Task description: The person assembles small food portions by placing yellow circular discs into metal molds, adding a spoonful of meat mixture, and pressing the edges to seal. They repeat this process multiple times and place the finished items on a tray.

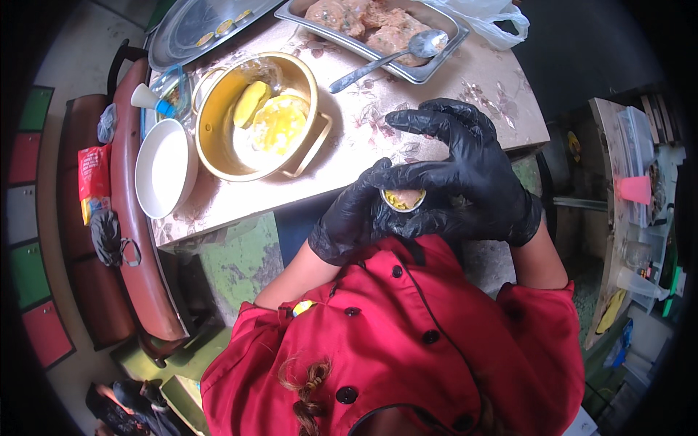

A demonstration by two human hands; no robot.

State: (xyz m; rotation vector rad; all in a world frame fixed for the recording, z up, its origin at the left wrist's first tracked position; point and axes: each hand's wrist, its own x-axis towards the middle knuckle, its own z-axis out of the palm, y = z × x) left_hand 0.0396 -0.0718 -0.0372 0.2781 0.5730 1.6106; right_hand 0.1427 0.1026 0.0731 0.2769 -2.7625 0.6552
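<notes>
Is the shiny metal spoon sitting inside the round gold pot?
No, the shiny metal spoon rests on the rectangular metal tray, beside the round gold pot.

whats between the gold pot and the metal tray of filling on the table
In the head view, a metal spoon lies between the gold pot and the metal tray: its bowl rests on the tray's rim, its handle runs down toward the pot over the flowered tabletop.

We see a food-preparation kitchen, probably a commercial one: a patterned worktop [465, 80] bearing a steel tray [429, 65] of minced filling, a brass-coloured pot [218, 156] of yellow pieces, a white bowl [163, 171], and a person in black gloves and red chef's jacket [407, 341].
</notes>
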